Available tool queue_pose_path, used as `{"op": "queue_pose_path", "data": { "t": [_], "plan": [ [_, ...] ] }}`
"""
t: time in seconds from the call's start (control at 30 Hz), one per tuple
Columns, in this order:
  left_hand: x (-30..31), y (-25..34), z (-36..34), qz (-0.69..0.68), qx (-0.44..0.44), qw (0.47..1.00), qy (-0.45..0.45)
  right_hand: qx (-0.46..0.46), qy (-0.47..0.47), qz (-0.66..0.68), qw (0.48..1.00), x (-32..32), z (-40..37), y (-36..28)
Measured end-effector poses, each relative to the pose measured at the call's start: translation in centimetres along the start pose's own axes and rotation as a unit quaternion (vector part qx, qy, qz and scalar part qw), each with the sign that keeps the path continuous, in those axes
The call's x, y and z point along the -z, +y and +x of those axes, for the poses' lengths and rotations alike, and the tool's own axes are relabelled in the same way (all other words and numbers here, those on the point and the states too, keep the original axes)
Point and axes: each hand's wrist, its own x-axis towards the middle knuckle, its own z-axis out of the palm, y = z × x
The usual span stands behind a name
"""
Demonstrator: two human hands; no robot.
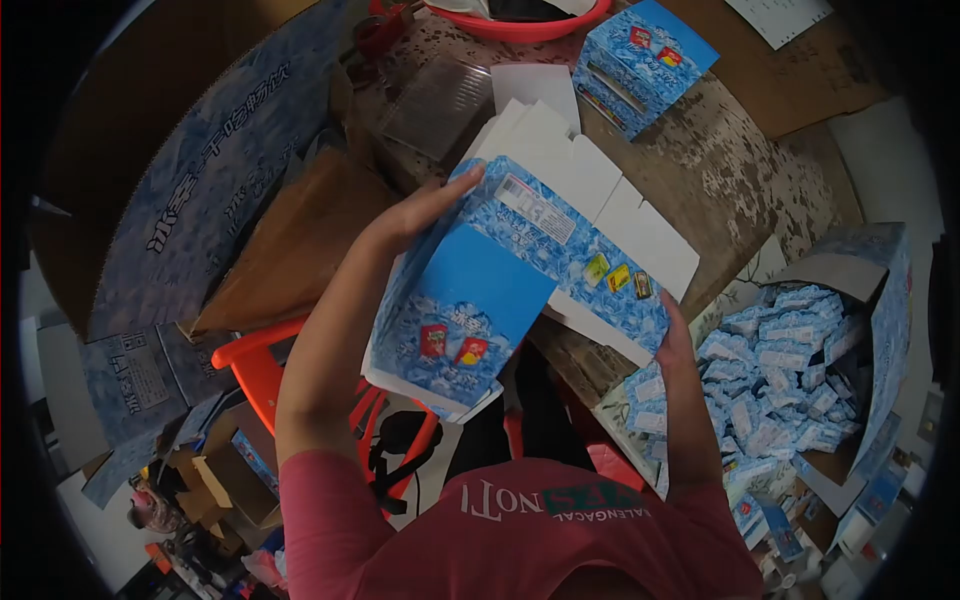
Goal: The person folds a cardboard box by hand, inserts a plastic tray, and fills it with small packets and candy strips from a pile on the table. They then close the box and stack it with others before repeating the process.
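Note:
Both hands hold a blue-and-white printed carton (pixel 500 260), partly unfolded, tilted over the table edge in front of my body. Ice-pattern panels with small red, yellow and green pictures face me, and white flaps stick out on the far side. My left hand (pixel 435 205) grips its upper left edge, thumb or finger lying along the blue panel. At the carton's right end my right hand (pixel 676 335) clasps the edge; most of its fingers are hidden behind the card. A folded box (pixel 640 70) of the same print stands at the back of the table.
To the right, an open carton (pixel 885 330) spills many small blue packets (pixel 785 370). A clear plastic tray (pixel 437 105) and red basin (pixel 525 28) are at the back of the worn table (pixel 730 150). Large cardboard boxes (pixel 220 170) and an orange chair (pixel 260 345) stand left.

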Motion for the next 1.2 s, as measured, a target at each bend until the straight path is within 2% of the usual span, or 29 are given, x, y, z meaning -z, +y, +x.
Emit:
{"op": "queue_pose_path", "data": {
  "t": [0.07,0.1,0.17,0.3,0.43,0.5,0.57,0.6,0.7,0.77,0.87,0.9,0.93,0.97,1.03,1.07,1.13,1.2],
  "plan": [
    [-0.7,-1.1,-2.5,0.138,0.071,0.985,0.08,0.007,0.038,-0.052,0.998,-1.1,-1.3,-0.9],
    [-1.0,-2.3,-3.2,0.139,0.072,0.984,0.08,0.005,0.039,-0.051,0.998,-1.4,-1.9,-1.6],
    [-1.6,-6.3,-3.7,-0.041,0.1,0.994,-0.005,-0.033,0.053,-0.095,0.993,-1.6,-2.8,-3.3],
    [-3.4,-11.5,-5.5,-0.141,0.085,0.985,0.06,-0.08,0.071,-0.148,0.983,-2.6,-3.0,-4.7],
    [-4.7,-13.6,-6.0,-0.181,0.076,0.974,0.115,-0.08,0.05,-0.141,0.985,-2.9,-3.0,-4.3],
    [-4.8,-13.7,-6.3,-0.195,0.064,0.973,0.108,-0.074,0.031,-0.133,0.988,-2.1,-3.1,-3.7],
    [-5.5,-12.3,-7.4,-0.204,0.057,0.97,0.118,-0.039,0.076,-0.112,0.99,-0.5,-2.5,-3.3],
    [-5.8,-12.2,-8.1,-0.205,0.049,0.97,0.12,-0.055,0.066,-0.124,0.989,-0.2,-2.6,-3.2],
    [-5.9,-15.6,-7.9,-0.196,0.037,0.963,0.183,-0.043,0.037,-0.109,0.992,-1.9,-4.0,-2.7],
    [-5.9,-17.5,-9.5,-0.205,0.035,0.957,0.203,0.009,0.085,-0.16,0.983,-4.9,-5.9,-2.7],
    [-7.0,-23.1,-11.4,-0.29,0.0,0.928,0.236,0.011,0.111,-0.249,0.962,-5.7,-6.4,-3.1],
    [-7.4,-25.9,-12.9,-0.362,-0.025,0.9,0.241,0.007,0.067,-0.29,0.955,-5.9,-6.8,-2.2],
    [-7.5,-28.3,-13.9,-0.432,-0.051,0.869,0.236,0.05,-0.007,-0.342,0.938,-8.3,-7.9,-0.4],
    [-7.5,-29.8,-15.0,-0.434,-0.062,0.868,0.234,0.085,-0.076,-0.389,0.914,-11.8,-8.9,1.9],
    [-6.5,-31.5,-16.6,-0.571,-0.04,0.773,0.273,0.092,-0.156,-0.428,0.885,-17.9,-8.7,5.7],
    [-6.0,-32.9,-17.0,-0.572,-0.039,0.772,0.274,0.079,-0.188,-0.448,0.871,-20.2,-7.5,7.4],
    [-4.7,-35.7,-16.9,-0.622,-0.145,0.715,0.285,0.031,-0.23,-0.474,0.849,-23.8,-4.6,10.4],
    [-2.9,-36.4,-17.4,-0.623,-0.139,0.713,0.289,0.003,-0.244,-0.481,0.842,-25.6,-1.9,12.5]
  ]
}}
